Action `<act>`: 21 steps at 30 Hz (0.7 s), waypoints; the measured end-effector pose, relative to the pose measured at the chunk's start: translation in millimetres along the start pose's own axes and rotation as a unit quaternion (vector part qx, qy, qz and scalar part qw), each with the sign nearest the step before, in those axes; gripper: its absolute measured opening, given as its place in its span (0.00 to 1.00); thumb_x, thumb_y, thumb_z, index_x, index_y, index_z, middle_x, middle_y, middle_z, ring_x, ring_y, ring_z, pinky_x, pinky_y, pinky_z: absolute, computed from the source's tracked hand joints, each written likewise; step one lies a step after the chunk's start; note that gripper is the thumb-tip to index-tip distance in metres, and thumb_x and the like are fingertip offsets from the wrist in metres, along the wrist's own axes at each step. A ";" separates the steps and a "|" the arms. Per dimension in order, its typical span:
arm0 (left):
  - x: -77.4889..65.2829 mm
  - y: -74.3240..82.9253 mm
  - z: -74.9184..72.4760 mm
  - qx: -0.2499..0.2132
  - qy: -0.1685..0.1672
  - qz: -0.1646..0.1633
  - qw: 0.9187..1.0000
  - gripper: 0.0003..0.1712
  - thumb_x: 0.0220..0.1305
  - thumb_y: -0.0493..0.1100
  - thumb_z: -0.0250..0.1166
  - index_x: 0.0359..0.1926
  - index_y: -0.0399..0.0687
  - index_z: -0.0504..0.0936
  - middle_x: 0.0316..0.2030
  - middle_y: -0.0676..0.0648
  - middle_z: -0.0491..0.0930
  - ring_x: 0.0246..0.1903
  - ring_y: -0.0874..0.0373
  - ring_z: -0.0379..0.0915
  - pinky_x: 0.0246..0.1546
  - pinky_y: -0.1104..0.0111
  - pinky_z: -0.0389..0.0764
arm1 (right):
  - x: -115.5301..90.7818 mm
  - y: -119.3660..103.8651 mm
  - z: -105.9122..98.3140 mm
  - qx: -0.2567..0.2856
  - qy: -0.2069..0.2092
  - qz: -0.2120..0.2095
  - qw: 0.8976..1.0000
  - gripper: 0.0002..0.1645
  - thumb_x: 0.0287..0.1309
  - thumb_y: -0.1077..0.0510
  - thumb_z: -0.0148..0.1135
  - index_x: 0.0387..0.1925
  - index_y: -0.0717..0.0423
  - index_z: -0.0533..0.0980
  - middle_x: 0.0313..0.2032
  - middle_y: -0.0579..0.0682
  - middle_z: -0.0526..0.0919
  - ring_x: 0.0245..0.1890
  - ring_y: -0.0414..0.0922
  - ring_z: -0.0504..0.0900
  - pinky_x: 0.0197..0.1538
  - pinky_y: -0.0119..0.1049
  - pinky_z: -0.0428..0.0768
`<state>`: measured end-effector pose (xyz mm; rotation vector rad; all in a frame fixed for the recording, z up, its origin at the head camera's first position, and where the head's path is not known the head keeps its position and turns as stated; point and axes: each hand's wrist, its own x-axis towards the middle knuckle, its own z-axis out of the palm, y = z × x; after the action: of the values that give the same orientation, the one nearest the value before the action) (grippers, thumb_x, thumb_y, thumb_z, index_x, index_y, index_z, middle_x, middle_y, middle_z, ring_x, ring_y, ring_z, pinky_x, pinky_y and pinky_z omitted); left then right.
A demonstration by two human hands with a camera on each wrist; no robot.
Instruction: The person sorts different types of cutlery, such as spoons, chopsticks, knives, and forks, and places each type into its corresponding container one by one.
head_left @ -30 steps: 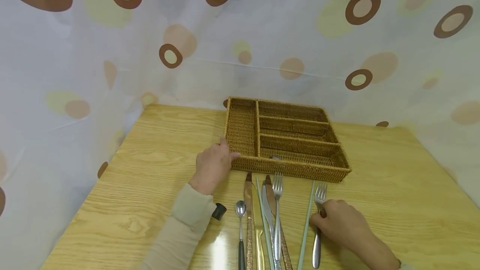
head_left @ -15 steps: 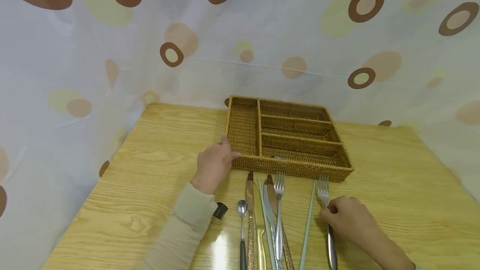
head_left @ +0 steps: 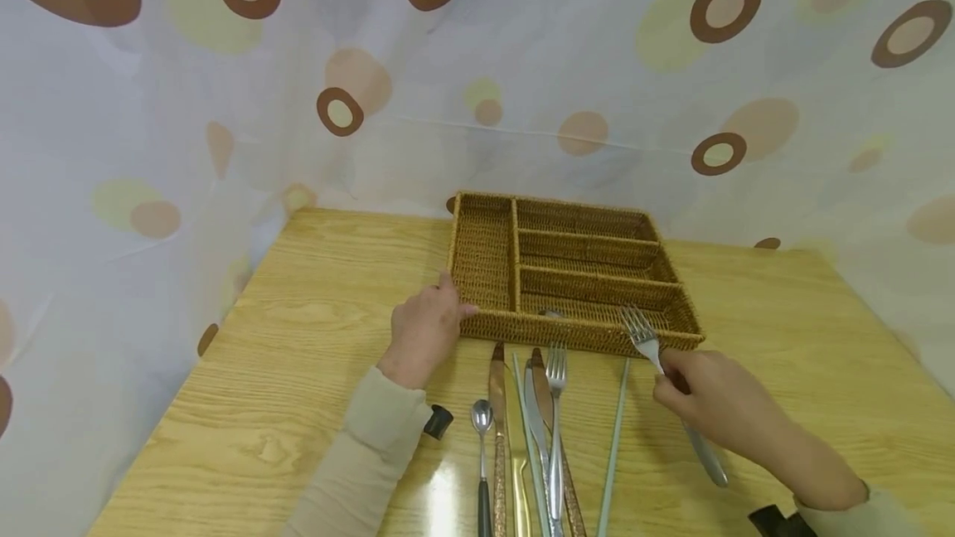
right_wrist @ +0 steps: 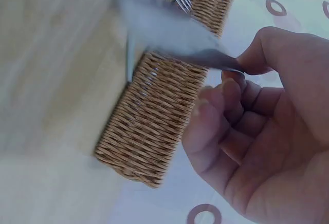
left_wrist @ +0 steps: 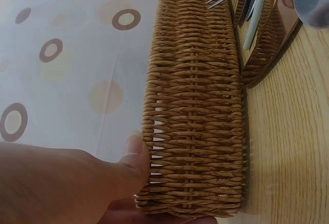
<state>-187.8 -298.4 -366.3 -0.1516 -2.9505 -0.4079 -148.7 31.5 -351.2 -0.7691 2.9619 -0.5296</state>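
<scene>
My left hand (head_left: 425,330) grips the near left corner of a brown wicker cutlery tray (head_left: 578,331). Its thumb lies on the rim in the left wrist view, and fingers reach round the corner below. With thumb and finger, my right hand (head_left: 724,400) pinches a silver fork (head_left: 640,330) by its handle. The fork slants, its tines overlapping the tray's front compartment in the head view and its handle end pointing down to the right. In the right wrist view the fork handle (right_wrist: 169,31) is blurred, in front of the tray's wicker wall (right_wrist: 149,121).
Before the tray lie a small dark-handled spoon (head_left: 482,417), a gold knife (head_left: 516,446), copper-coloured knives, a silver knife, a second fork (head_left: 555,429) and pale green chopsticks (head_left: 613,446). A shiny metal piece (head_left: 552,313) shows inside the tray's front compartment. Patterned cloth (head_left: 418,156) hangs behind the table.
My right hand has moved the fork right and then up to the tray's front rim, tilting it so the tines point up-left. The left hand and tray have stayed put.
</scene>
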 end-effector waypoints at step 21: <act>0.5 -1.1 3.6 0.011 0.019 0.001 1.000 0.38 0.61 0.58 0.54 0.58 0.30 0.64 0.12 0.49 0.64 0.09 0.61 0.59 0.08 0.72 0.62 | 58.6 -16.0 -33.3 -0.101 0.056 -0.153 0.981 0.10 0.53 0.66 0.52 0.22 0.49 0.67 0.18 0.41 0.62 0.18 0.36 0.58 0.19 0.30 0.60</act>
<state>-188.9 -298.4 -370.0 -0.1415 -2.9168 -0.3738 -196.6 0.9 -311.6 -1.2697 3.0492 -0.2915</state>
